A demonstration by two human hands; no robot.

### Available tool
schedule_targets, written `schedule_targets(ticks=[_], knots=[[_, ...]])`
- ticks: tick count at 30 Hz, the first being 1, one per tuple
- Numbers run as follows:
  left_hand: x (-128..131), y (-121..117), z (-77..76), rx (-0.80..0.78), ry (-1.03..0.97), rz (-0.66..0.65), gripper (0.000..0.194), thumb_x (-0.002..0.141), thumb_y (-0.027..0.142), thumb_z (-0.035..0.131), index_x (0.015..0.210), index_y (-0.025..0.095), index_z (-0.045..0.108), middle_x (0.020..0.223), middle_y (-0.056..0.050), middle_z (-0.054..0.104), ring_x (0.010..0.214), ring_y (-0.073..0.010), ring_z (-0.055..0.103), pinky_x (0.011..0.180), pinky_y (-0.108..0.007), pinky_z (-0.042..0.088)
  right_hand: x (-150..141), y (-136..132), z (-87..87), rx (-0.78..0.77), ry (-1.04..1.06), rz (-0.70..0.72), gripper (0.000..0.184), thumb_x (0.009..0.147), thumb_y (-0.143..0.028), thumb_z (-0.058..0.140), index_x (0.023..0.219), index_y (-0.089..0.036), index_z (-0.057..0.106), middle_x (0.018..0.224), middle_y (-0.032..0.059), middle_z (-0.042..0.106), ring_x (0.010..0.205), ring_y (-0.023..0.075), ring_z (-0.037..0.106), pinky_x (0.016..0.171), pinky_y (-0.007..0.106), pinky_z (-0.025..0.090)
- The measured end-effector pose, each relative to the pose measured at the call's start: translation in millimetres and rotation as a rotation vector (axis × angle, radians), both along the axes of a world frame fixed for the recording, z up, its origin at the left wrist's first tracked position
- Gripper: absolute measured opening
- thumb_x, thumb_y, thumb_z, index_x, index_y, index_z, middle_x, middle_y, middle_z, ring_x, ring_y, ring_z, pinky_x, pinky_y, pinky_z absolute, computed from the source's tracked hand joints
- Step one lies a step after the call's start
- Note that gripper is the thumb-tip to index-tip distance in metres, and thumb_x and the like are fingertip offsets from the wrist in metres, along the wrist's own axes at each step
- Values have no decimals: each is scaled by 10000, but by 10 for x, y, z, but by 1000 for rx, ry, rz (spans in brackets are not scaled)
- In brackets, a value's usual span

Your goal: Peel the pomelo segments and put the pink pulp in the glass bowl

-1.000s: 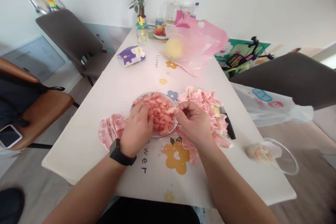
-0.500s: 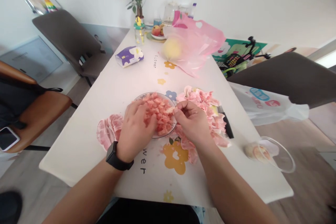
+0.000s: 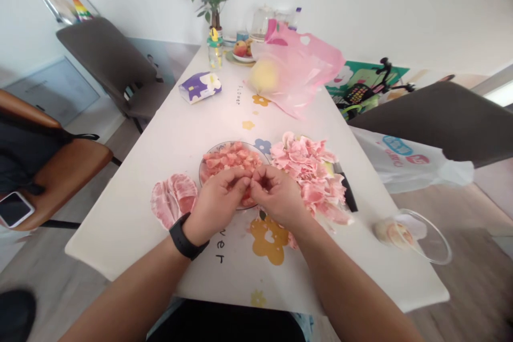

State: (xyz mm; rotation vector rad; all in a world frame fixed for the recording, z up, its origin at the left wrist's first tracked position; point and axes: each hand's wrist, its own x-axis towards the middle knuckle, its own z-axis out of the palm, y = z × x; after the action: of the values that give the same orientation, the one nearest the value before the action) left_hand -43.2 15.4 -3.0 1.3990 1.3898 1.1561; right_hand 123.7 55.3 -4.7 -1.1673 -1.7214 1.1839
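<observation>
My left hand point(image 3: 219, 199), with a black wristband, and my right hand point(image 3: 279, 196) meet over the near side of a round plate point(image 3: 201, 175). Thumbs and fingers of both are pinched together, fingertips touching; what lies between them is hidden. Peeled pink pomelo flesh point(image 3: 234, 157) in small pieces fills the plate. Left of it on the table, beside my left wrist, sit pomelo segments point(image 3: 173, 201) still in their pale skin. A heap of pale pink pomelo membranes point(image 3: 306, 163) spreads to the right of the plate, partly behind my right hand.
A knife with a black handle point(image 3: 349, 193) lies along the heap's right side. A clear plastic tub point(image 3: 422, 235) is at the right table edge. Farther back are a pink plastic bag point(image 3: 306, 64), a purple and white tissue pack point(image 3: 200, 87) and fruit point(image 3: 240, 49). Chairs flank the table.
My left hand has moved right and nearer me, its fingers closing from spread to pinched. My right hand, which pinched a pale piece, has shifted left to meet it.
</observation>
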Motion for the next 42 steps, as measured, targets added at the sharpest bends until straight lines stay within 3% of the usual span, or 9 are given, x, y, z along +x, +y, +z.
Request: schedule_targets(ticks=[5, 9, 12, 16, 21, 26, 31, 36, 42], knots=[[-8, 42, -47, -162, -292, -88, 243, 963, 390, 677, 1039, 192, 796, 1021, -69, 816, 960, -215, 744, 893, -338, 582, 20, 12, 26, 412, -303, 46, 158, 827, -214, 615, 712, -237, 509, 677, -14, 577, 634, 140, 510, 574, 256, 395], [6, 31, -82, -206, -299, -39, 268, 952, 422, 702, 1039, 197, 819, 1009, -70, 819, 914, -213, 743, 842, -328, 587, 54, 31, 5, 640, -459, 112, 180, 898, -176, 540, 732, -234, 505, 703, 9, 598, 672, 160, 540, 632, 285, 412], [23, 15, -87, -213, -296, -16, 274, 938, 439, 728, 1038, 205, 832, 1021, -67, 822, 961, -230, 751, 846, -325, 585, 73, 35, 1, 712, -498, 169, 204, 926, -153, 508, 737, -231, 508, 693, 12, 601, 671, 164, 544, 645, 297, 416], [38, 3, -83, -181, -281, 9, 288, 931, 463, 740, 1028, 213, 844, 994, -60, 821, 976, -239, 749, 864, -333, 582, 86, 28, 49, 631, -448, 181, 197, 912, -157, 541, 730, -228, 517, 703, 5, 606, 664, 154, 537, 620, 285, 408], [37, 5, -91, -106, -359, 80, 247, 930, 426, 748, 1034, 221, 837, 971, -40, 812, 954, -193, 729, 895, -305, 565, 108, -3, 128, 410, -194, 97, 67, 897, -180, 622, 864, -239, 618, 806, -12, 665, 663, 126, 568, 602, 250, 447], [28, 2, -70, -87, -493, 51, 257, 887, 388, 792, 1071, 210, 820, 1015, -56, 811, 905, -181, 737, 845, -307, 590, 109, -18, 140, 412, -120, 54, 87, 903, -201, 678, 973, -247, 655, 924, 6, 687, 693, 125, 588, 636, 272, 482], [27, -14, -34, -31, -331, 92, 233, 901, 381, 770, 1062, 222, 827, 1085, -68, 828, 1023, -223, 764, 949, -363, 601, 97, -15, 121, 336, -145, 71, 27, 965, -232, 685, 954, -256, 692, 903, -6, 698, 720, 124, 606, 673, 269, 497], [13, -32, -52, 18, -131, 78, 242, 953, 383, 701, 1099, 236, 827, 1112, -72, 838, 1032, -242, 780, 957, -399, 612, 97, -10, 126, 261, -170, 39, 106, 950, -216, 668, 850, -247, 683, 824, -20, 685, 716, 128, 598, 653, 254, 479], [34, -56, -91, 235, 170, 81, 228, 987, 265, 636, 1124, 247, 818, 1182, -62, 823, 1115, -237, 756, 993, -393, 596, 80, -11, 151, 114, -174, 22, 90, 902, -215, 661, 815, -234, 677, 726, -35, 662, 624, 123, 567, 577, 248, 433]])
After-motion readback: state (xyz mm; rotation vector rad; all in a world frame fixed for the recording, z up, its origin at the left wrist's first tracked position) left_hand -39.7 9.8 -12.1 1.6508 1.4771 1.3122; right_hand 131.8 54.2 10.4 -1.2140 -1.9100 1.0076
